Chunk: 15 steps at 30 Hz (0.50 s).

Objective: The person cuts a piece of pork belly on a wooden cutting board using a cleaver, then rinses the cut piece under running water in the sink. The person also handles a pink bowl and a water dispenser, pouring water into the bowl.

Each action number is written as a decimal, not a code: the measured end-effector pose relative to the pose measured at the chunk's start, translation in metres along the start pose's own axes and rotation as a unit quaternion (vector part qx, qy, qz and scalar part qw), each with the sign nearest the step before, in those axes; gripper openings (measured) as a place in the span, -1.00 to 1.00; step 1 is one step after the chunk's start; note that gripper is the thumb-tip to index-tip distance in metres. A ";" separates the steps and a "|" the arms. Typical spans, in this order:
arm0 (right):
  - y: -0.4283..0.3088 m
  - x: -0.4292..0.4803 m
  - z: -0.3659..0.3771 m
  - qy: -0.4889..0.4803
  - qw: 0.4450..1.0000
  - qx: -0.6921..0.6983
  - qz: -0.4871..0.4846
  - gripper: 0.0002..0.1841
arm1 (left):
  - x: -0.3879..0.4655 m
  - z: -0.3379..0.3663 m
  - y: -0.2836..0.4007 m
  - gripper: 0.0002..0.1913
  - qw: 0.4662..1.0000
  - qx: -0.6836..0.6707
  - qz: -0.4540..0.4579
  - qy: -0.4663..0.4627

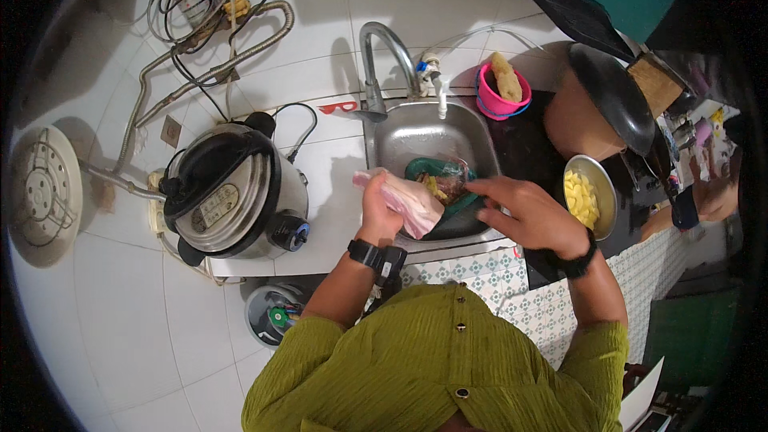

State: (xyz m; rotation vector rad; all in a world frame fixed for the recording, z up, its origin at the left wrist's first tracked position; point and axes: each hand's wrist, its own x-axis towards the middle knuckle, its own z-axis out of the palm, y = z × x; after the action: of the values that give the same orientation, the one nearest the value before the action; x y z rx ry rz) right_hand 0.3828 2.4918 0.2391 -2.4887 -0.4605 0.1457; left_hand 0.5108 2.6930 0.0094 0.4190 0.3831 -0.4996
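A slab of raw pork belly (403, 201) lies in the grip of my left hand (381, 207), over the near left edge of the steel sink (414, 129). My right hand (528, 207) hovers over the sink's right rim, slightly blurred, its fingers spread and nothing between them. Between and beyond my hands, a green plastic basket (417, 166) rests in the sink. It holds scraps, some yellowish, and a clear plastic bag (453, 174); my hands and the meat hide part of it. The curved faucet (390, 51) rises behind the sink.
An electric pressure cooker (240, 186) stands on the left counter. Red scissors handles (337, 108) lie behind it. To the right are a pink bucket (503, 93), a bowl of cut yellow pieces (581, 198) and a lidded pot (585, 108). Another forearm (660, 222) with a dark band shows farther right.
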 end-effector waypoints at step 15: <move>0.079 0.281 0.129 0.009 0.985 -0.166 -0.044 -0.23 | -0.062 -0.031 0.027 -0.70 0.999 -0.034 -0.017 0.030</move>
State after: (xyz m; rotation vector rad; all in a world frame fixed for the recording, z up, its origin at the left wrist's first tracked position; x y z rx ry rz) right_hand 0.6414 2.6014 0.0882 -2.7858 -0.6311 0.0110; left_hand 0.4669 2.7524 0.0191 0.3621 0.4650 -0.5063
